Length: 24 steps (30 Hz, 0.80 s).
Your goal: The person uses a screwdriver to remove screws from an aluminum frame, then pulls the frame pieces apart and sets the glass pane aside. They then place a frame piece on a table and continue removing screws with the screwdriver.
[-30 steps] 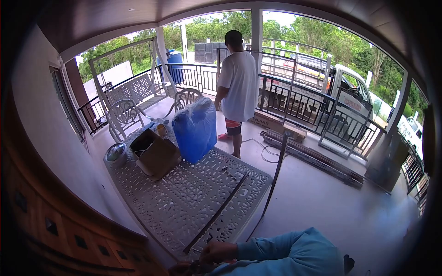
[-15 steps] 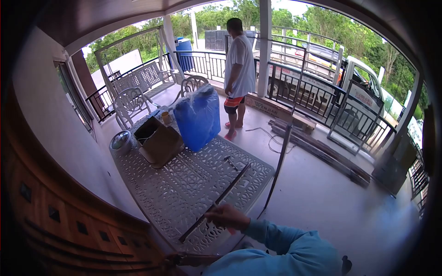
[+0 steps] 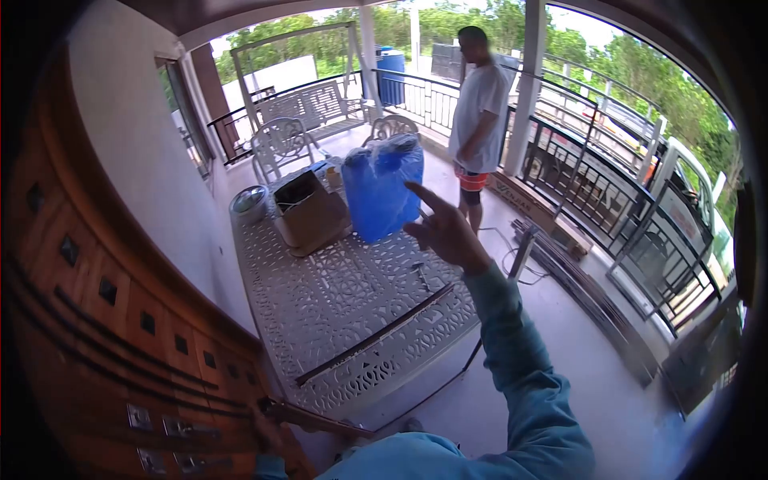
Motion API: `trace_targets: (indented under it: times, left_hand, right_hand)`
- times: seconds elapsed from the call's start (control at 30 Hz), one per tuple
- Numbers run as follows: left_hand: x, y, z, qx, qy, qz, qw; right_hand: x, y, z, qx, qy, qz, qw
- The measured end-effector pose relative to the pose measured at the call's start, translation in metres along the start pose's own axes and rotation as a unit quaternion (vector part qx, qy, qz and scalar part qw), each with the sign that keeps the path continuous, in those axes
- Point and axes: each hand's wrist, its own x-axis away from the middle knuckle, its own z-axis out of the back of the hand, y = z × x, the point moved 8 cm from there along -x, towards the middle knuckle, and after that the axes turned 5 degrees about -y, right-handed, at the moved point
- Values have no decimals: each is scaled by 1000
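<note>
My right hand (image 3: 446, 230) is raised over the right side of the patterned metal table (image 3: 320, 280), index finger stretched out and nothing held. Behind its fingertips stands a blue plastic-wrapped bundle (image 3: 380, 192). At the lower left my left hand (image 3: 268, 430), dim and partly blurred, grips the end of a brown bar (image 3: 316, 418). A long dark strip (image 3: 376, 334) lies across the near part of the table. Beyond it rests a small hammer-like tool (image 3: 421, 274).
An open cardboard box (image 3: 312, 220) and a round clear-lidded container (image 3: 250, 206) sit on the table. A person (image 3: 480, 112) in a white shirt stands beyond it. Long metal lengths (image 3: 584, 280) lie on the floor at right. A wooden door (image 3: 120, 320) is close on my left.
My right hand has left the dark strip and risen forward, index finger extended. The strip now lies on the table at a different angle. The view has swung left, and the person has turned.
</note>
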Motion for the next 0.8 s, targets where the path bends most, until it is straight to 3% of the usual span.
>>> trace_targets:
  times: [0.03, 0.13, 0.3, 0.4, 0.5, 0.57, 0.7, 0.8]
  left_hand:
    - [-2, -4, 11, -36, 10, 10, 999]
    - [31, 0, 12, -102, 66, 31, 992]
    - [69, -13, 51, -180, 78, 20, 980]
    - [97, -8, 45, -196, 116, 21, 973]
    - [103, -19, 61, -195, 126, 24, 972]
    - [97, -28, 72, -181, 116, 20, 977]
    - [85, -46, 93, -185, 59, 35, 980]
    - [61, -66, 77, -215, -46, 62, 973]
  right_hand:
    - [-29, -13, -5, -11, -26, 36, 999]
    - [-120, -61, -17, 123, -13, 183, 975]
    - [-234, -100, -45, 280, -111, 60, 952]
    - [-246, -113, -62, 305, -124, 73, 941]
    - [-270, -97, -98, 337, -144, 170, 915]
    - [-207, -117, -101, 225, -153, 52, 961]
    - [-95, -28, -171, 21, -292, 131, 947]
    - [-4, 34, -191, -18, -305, 85, 948]
